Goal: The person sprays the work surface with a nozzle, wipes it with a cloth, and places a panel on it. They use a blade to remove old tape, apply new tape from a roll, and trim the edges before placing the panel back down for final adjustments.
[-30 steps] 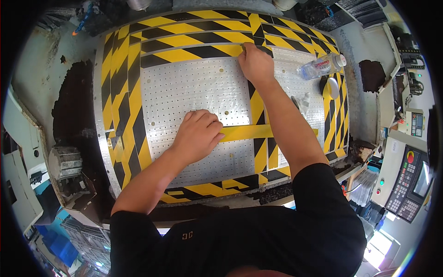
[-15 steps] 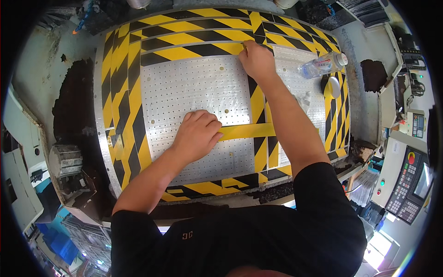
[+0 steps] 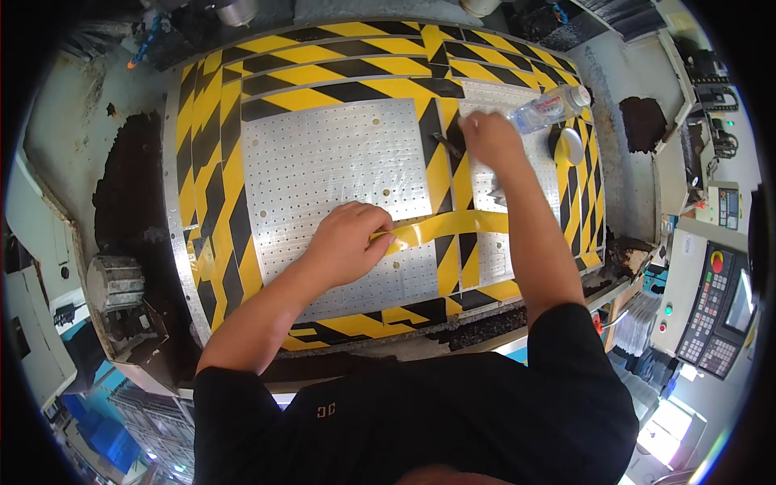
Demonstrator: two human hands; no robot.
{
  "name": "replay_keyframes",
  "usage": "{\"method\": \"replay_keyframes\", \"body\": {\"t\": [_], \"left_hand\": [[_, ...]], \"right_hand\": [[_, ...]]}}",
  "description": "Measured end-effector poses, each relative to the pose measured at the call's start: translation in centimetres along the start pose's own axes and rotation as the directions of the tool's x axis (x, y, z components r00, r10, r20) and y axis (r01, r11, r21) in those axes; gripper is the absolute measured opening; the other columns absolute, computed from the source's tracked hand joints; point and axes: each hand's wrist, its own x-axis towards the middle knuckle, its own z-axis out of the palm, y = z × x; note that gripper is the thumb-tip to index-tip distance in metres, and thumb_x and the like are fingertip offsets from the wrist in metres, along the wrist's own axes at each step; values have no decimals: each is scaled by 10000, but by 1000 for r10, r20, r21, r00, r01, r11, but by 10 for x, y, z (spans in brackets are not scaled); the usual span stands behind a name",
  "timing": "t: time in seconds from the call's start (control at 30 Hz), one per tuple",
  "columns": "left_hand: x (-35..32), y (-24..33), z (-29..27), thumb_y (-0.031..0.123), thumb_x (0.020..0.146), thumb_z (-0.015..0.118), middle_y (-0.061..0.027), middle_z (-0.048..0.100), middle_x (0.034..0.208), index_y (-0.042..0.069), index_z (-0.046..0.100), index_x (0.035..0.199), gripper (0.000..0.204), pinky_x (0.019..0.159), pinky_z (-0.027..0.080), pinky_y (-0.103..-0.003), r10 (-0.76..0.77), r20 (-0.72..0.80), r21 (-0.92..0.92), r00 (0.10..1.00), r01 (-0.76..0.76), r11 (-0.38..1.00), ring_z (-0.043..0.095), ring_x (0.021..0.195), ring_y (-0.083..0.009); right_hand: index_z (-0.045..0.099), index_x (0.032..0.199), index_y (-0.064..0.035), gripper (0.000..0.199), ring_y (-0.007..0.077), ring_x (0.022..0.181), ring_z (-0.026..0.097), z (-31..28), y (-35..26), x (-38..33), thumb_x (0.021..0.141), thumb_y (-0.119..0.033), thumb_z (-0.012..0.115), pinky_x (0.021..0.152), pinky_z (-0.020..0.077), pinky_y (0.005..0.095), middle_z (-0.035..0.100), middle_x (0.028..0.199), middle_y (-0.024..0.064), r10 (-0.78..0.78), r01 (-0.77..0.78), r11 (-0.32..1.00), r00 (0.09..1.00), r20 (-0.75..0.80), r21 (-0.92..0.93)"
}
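Yellow tape strip [image 3: 440, 228] in left hand [image 3: 346, 242]

I count one perforated metal counter [image 3: 323, 162], two hands on it, left [image 3: 343, 242] and right [image 3: 489, 137], one clear plastic bottle [image 3: 550, 107], one tape roll [image 3: 567, 145], one loose yellow tape strip [image 3: 440, 226].

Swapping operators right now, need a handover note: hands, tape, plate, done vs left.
Left hand: pinching the free end of a yellow tape strip, lifted off the perforated metal plate.
Right hand: at the far end of the upright yellow-black stripe, beside a plastic bottle and a tape roll.
Done: hazard tape borders the plate's far, left and right sides; most of the near edge too.
Left: the yellow strip crosses the upright stripes, loose at the left end, not pressed down. Whether the right hand grips anything, I cannot tell.
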Motion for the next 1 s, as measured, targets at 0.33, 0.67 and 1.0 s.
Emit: {"method": "replay_keyframes", "body": {"t": [0.33, 0.67, 1.0], "left_hand": [[-4, -42, -14, 198, 911, 702, -118, 696, 1028, 88, 658, 1162, 277, 845, 531, -434, -159, -240, -160, 958, 122, 979, 645, 979, -335], [-9, -60, -49, 199, 772, 802, -71, 602, 934, 127, 663, 882, 192, 815, 516, -402, 268, -179, 453, 947, -163, 876, 607, 923, -294], [-30, -71, -38, 142, 907, 722, -89, 628, 951, 89, 677, 1138, 242, 811, 505, -356, 25, -470, 17, 882, -19, 1000, 612, 927, -249]], "right_hand": [[704, 1014, -12, 269, 139, 713, 579, -21, -14, 97, 911, -259, 689, 640, 468, 293, 648, 804, 55, -85, -124, 665, 967, 239, 737], [683, 931, -46, 224, 91, 663, 540, -111, -58, -42, 959, -267, 706, 604, 447, 279, 597, 734, 21, -268, 344, 635, 938, -221, 692], [656, 812, -58, 187, 290, 684, 644, -90, -135, -53, 840, -201, 773, 603, 511, 378, 644, 781, 89, -577, 678, 694, 725, -376, 242]]}}
